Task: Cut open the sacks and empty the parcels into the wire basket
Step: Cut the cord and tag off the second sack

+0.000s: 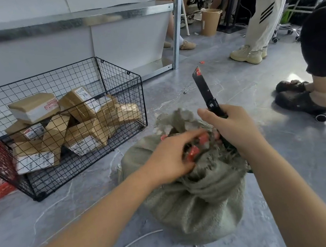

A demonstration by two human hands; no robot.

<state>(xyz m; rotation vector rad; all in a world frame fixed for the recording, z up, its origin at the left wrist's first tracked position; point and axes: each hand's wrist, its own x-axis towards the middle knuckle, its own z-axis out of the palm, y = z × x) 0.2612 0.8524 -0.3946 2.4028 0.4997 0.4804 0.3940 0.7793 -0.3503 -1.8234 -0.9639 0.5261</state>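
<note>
1 grey-green woven sack [196, 201] sits bunched, its neck frayed.

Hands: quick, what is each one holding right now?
Left hand: grips the bunched neck of the grey sack by its red tie; motion-blurred.
Right hand: grips a black cutter, tip pointing up.

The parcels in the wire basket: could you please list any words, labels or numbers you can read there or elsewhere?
Nothing is legible.
White shipping labels on the brown cardboard parcels in the black wire basket: print and barcodes too small to read.
Red tags on the grey-green woven sack: too blurred.
</note>
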